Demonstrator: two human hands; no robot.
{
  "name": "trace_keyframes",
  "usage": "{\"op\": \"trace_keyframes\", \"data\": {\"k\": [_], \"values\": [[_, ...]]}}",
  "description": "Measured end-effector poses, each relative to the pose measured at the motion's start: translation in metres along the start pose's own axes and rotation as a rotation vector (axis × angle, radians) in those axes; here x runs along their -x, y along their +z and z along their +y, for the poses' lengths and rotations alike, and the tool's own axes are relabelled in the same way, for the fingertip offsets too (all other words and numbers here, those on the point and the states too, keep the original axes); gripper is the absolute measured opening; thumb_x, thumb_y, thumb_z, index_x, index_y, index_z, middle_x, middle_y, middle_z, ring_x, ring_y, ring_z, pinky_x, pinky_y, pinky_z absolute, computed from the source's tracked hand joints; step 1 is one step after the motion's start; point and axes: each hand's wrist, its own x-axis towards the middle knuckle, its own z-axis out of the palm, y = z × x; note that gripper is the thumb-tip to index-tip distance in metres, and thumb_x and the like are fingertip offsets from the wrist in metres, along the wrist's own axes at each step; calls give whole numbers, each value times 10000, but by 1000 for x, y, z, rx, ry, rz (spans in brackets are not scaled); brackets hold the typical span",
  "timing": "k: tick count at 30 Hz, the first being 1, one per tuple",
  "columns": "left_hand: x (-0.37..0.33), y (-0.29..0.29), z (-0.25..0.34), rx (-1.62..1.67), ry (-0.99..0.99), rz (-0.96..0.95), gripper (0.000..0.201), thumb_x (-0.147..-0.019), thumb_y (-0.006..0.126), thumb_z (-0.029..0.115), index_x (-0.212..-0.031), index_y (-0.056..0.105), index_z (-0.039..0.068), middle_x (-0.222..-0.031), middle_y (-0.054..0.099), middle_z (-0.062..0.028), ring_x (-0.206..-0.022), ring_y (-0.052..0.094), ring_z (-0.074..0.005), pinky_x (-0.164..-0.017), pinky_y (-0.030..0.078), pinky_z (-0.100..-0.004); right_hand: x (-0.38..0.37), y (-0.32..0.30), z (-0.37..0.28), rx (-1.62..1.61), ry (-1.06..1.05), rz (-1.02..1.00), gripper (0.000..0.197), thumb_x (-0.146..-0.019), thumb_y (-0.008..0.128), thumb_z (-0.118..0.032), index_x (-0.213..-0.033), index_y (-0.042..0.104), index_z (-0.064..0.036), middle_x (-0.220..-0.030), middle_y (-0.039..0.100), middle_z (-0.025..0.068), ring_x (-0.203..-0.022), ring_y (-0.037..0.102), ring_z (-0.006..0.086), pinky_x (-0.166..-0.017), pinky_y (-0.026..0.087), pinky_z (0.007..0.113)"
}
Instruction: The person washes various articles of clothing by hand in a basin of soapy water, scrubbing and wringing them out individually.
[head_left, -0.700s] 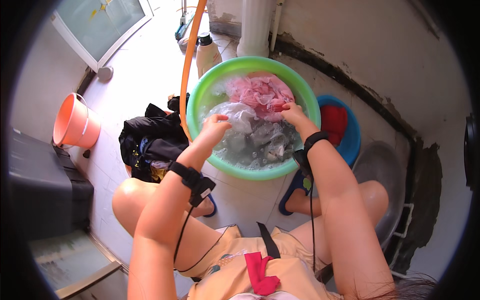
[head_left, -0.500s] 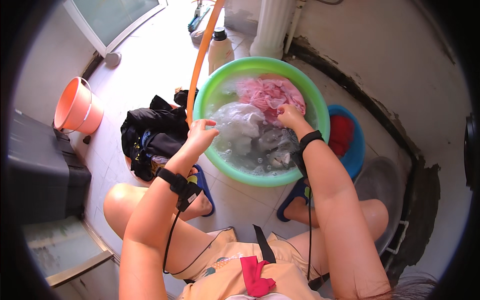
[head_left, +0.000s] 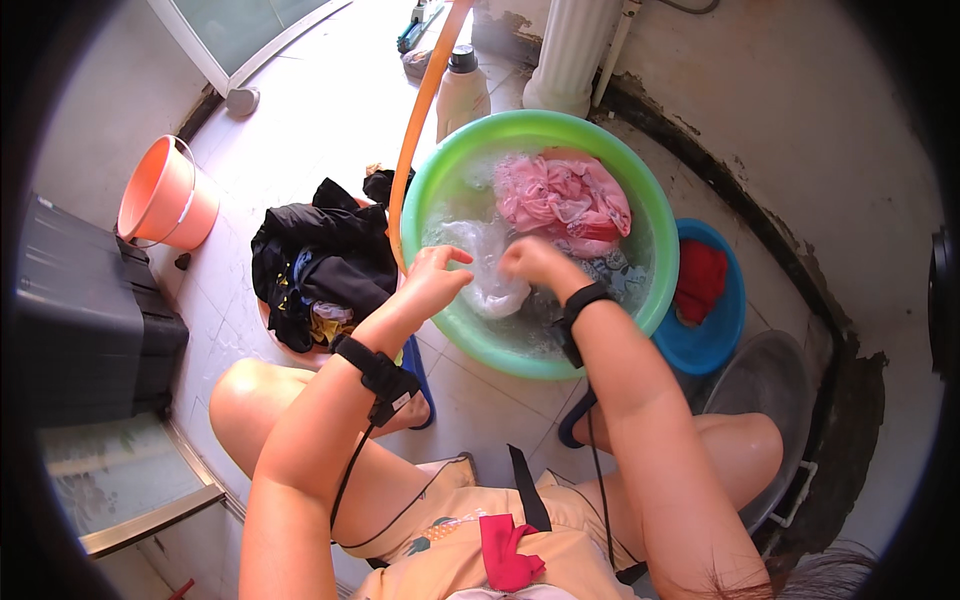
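Observation:
A green basin [head_left: 664, 290] of sudsy water stands before me. In it lie a bunched pink garment [head_left: 560, 195], a white cloth [head_left: 490, 285] and a grey patterned cloth [head_left: 612, 265], partly under water. My left hand [head_left: 437, 280] hovers at the basin's left rim beside the white cloth, thumb and fingers apart, holding nothing. Over the right side of the white cloth is my right hand [head_left: 537, 262], its fingers curled in and slightly blurred. Whatever they may hold is hidden. Both wrists wear black straps with cords.
An orange hose [head_left: 425, 105] runs down to the basin's left rim. Dark clothes [head_left: 335, 255] heap in a tub at left, near a pink bucket [head_left: 165, 195]. A bottle [head_left: 462, 95] stands behind. Right are a blue basin [head_left: 722, 335] with red cloth and a grey basin [head_left: 775, 375].
My right hand has moved left from beside the pink garment to over the white cloth. The grey cloth that showed at the basin's front is no longer visible there. My left hand stays open.

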Motion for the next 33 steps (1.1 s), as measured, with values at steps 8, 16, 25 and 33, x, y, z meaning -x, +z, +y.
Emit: {"op": "trace_keyframes", "data": {"k": [8, 16, 25, 33], "values": [[-1, 6, 4, -54, 25, -70, 313, -724, 572, 247, -998, 573, 95, -1190, 381, -179, -1136, 351, -296, -932, 311, -331, 36, -54, 55, 531, 389, 573, 409, -722, 531, -166, -1111, 474, -53, -1070, 540, 144, -1032, 490, 284, -910, 326, 411], [-7, 22, 4, -46, 60, -112, 321, -722, 581, 251, -982, 579, 63, -1089, 463, -178, -1020, 452, -258, -848, 376, -312, 43, 25, 2, 278, 79, 259, 278, -660, 559, -155, -918, 574, -51, -874, 602, 166, -862, 567, 322, -737, 447, 382], [-13, 31, 5, -94, 113, -129, 493, -676, 630, 250, -1119, 507, 69, -1166, 424, -189, -1054, 425, -260, -882, 357, -328, 126, -57, -58, -122, -253, 260, 220, -732, 584, -75, -939, 569, -2, -793, 595, 96, -747, 557, 144, -683, 441, 259], [-11, 58, 17, -100, 391, -26, 511, -666, 632, 262, -1125, 505, 78, -1241, 375, -192, -1135, 385, -298, -915, 354, -347, 175, -97, -108, -439, -303, 390, 199, -762, 601, -122, -907, 571, 12, -822, 575, 36, -752, 521, 102, -674, 426, 236]]}}
